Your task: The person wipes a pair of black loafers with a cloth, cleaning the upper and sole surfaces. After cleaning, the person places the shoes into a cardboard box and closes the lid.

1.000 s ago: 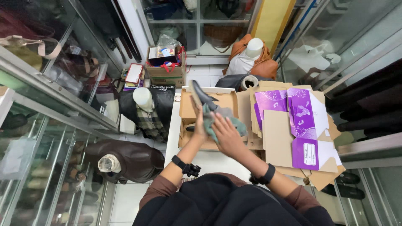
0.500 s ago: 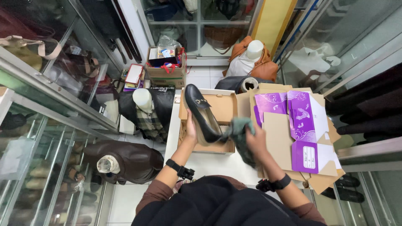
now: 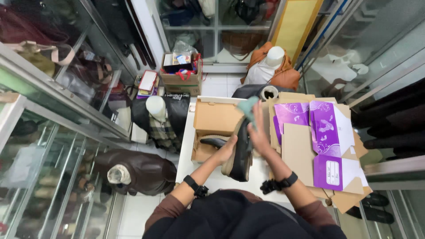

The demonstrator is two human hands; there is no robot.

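Note:
My left hand (image 3: 226, 150) holds a black shoe (image 3: 240, 152) with a tan sole, tilted on its side over the white table (image 3: 186, 155). Against the shoe's upper my right hand (image 3: 258, 132) presses a grey-green cloth (image 3: 248, 108). Just behind the shoe stands an open cardboard shoe box (image 3: 216, 117) with a second black shoe (image 3: 213, 142) lying inside near its front edge. Both wrists carry black bands.
Flattened purple and brown shoe boxes (image 3: 318, 141) lie stacked to the right. Headless mannequin busts with jackets (image 3: 161, 117) (image 3: 272, 68) stand around the table. A glass display case (image 3: 53, 110) with bags runs along the left. A small box of items (image 3: 179, 73) sits on the floor.
The shoe has come down from an upright hold to a tilted one nearer my body. My right hand with the cloth has gone from beside the shoe onto its upper.

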